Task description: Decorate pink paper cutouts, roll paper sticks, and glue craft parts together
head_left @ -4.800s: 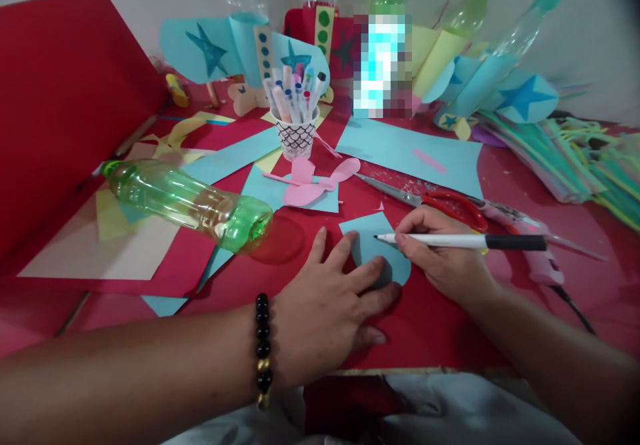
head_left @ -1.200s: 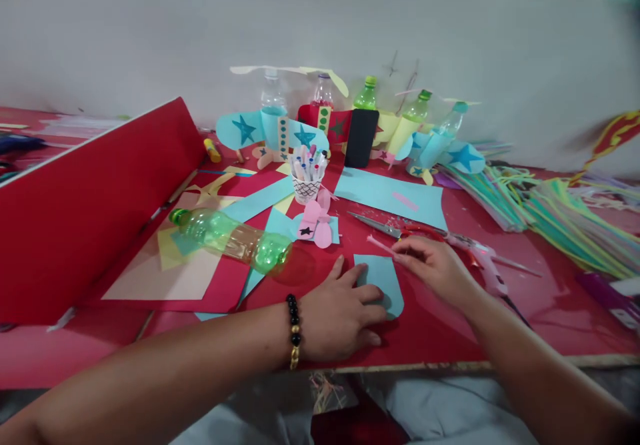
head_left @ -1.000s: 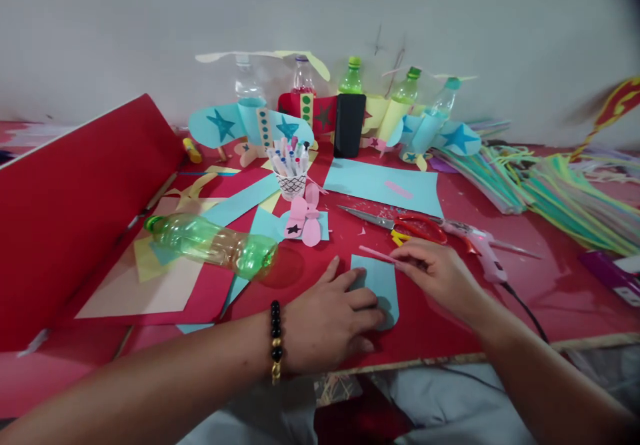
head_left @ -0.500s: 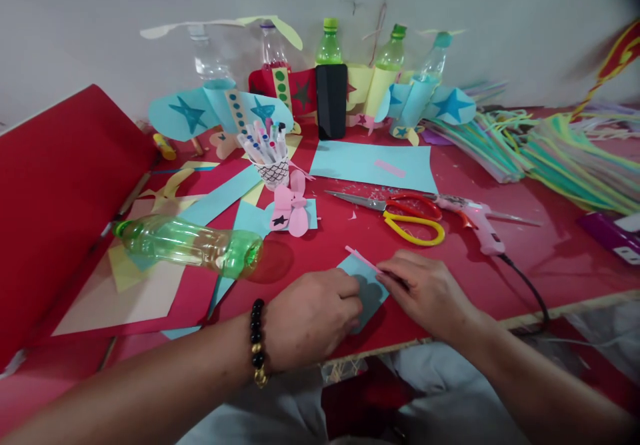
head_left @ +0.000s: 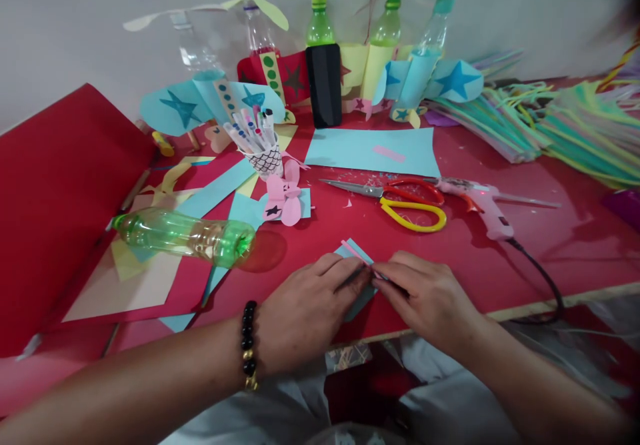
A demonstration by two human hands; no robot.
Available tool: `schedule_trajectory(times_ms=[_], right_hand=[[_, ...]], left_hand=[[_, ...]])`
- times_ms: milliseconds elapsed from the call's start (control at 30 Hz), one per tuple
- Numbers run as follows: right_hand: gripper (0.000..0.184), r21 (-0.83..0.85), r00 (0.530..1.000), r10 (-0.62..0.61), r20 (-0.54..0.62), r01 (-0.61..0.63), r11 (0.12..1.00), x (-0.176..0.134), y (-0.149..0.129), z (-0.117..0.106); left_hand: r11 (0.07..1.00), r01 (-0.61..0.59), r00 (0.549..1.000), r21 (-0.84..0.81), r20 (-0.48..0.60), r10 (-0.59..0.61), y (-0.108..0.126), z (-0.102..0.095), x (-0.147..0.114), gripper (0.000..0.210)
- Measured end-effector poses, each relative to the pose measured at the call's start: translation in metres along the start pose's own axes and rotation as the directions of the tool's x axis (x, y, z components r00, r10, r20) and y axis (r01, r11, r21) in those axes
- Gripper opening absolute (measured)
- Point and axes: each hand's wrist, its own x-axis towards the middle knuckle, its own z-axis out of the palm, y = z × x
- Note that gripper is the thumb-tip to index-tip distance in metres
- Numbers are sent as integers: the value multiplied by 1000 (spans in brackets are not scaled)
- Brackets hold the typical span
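A small light-blue paper piece (head_left: 359, 308) lies at the table's front edge, partly under my hands. Along its upper part runs a thin pink strip (head_left: 353, 251), slanting down to the right. My left hand (head_left: 313, 301), with a black bead bracelet on the wrist, has its fingers closed on the strip near its middle. The strip's lower right end is pinched between the thumb and fingertips of my right hand (head_left: 425, 291). My two hands' fingertips nearly meet there and hide part of the strip. Beyond them lie scissors (head_left: 410, 215) with red and yellow handles.
A pink glue gun (head_left: 493, 215) with a black cord lies at right. A green bottle (head_left: 185, 237) rests on paper sheets at left. Behind stand a pen cup (head_left: 267, 158), a pink paper figure (head_left: 289, 199), a black phone (head_left: 324, 88) and several decorated bottles (head_left: 424, 71).
My left hand has moved up and right over the blue paper, and its fingers now meet the pink strip beside my right fingertips. The camera view has shifted slightly.
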Motion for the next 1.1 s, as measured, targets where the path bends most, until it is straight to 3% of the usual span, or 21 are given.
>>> schedule_trajectory(times_ms=[67,167,233,333,467,567,700,867,933,1000,1100], right_hand=[[18,28,998,-6,-61,8,1000,-2,4,-7],[15,-8,947,34,-320,-38,999,-6,21,-30],[12,-113,875,109,-471,-182,977,-8,42,-50],[22,-331,808,182,-561,-421,845,-12,82,-72],[37,-360,773,419,-475,-606,709,-17,118,-82],[47,-361,758,522,-391,-648,671,-14,125,-80],[48,-329,689,635,-350,-725,606,-9,128,-79],[47,-52,613,706,-356,-767,640,-9,130,-86],[34,116,587,717,-377,-738,665,-9,120,-89],[15,347,587,721,-368,-633,692,-8,104,-90],[14,715,566,752,-338,-364,596,-4,80,-87]], left_hand=[[1000,-6,1000,25,14,6,1,-1,1,44],[997,-42,998,58,42,40,1,-3,3,37],[996,-60,997,70,47,57,0,-4,4,37],[996,-41,999,81,2,40,0,-5,4,43],[999,17,999,46,-48,-15,0,-4,5,50],[999,49,997,15,-62,-48,1,-4,8,53],[995,92,995,-28,-39,-93,2,-5,11,55],[993,77,997,-86,-14,-79,-1,-7,9,52],[993,55,998,-100,-17,-57,-3,-8,7,47],[993,30,999,-111,-26,-33,-6,-9,5,42],[992,-9,1000,-124,-27,5,-11,-11,3,40]])
